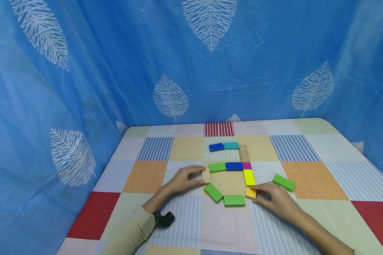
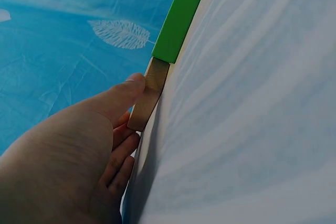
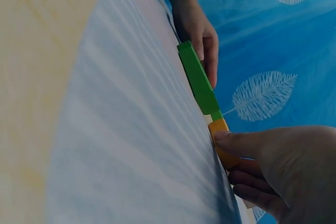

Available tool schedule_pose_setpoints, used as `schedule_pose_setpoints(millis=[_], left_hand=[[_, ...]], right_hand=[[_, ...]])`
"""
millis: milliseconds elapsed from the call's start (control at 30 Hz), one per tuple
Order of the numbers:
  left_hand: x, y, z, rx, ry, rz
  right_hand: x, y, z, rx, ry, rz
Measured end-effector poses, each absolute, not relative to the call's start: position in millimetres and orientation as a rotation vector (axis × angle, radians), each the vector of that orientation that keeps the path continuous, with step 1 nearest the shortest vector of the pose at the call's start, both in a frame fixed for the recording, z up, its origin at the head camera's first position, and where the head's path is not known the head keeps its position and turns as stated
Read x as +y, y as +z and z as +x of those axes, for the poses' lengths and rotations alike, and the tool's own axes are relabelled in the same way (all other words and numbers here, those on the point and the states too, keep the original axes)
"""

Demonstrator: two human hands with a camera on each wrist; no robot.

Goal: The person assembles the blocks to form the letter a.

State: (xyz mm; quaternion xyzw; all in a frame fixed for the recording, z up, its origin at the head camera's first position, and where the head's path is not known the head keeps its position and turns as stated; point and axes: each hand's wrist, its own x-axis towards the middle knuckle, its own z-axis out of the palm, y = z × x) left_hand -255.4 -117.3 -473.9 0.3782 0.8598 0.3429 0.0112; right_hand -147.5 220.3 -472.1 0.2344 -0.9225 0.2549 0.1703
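Observation:
Flat on the cloth lies a ring of coloured wooden blocks. At its left side my left hand (image 1: 183, 180) pinches a plain wood block (image 1: 205, 176) between thumb and fingers; the left wrist view shows the thumb on that block's near end. A green block (image 1: 217, 167) lies at its far end and another green block (image 1: 213, 193), slanted, at its near end. On the right, my right hand (image 1: 276, 200) pinches a small orange block (image 1: 250, 193), just below a yellow block (image 1: 249, 177). A third green block (image 1: 234, 200) lies between the slanted one and the orange block.
A blue block (image 1: 234, 166) and a magenta block (image 1: 246, 165) continue the ring's far side. Beyond stand a plain wood block (image 1: 244, 153), a turquoise block (image 1: 231, 146) and a dark blue block (image 1: 216, 147). One loose green block (image 1: 284, 182) lies beyond my right hand. Blue curtains surround the table.

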Motion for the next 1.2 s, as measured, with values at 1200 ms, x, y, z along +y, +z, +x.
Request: schedule_pose_setpoints(millis=[1200], left_hand=[[-117.9, -476.0, -257.2, 2.671, 1.077, 1.181]], right_hand=[[219.8, -474.8, -150.7, -2.562, 0.676, 0.667]])
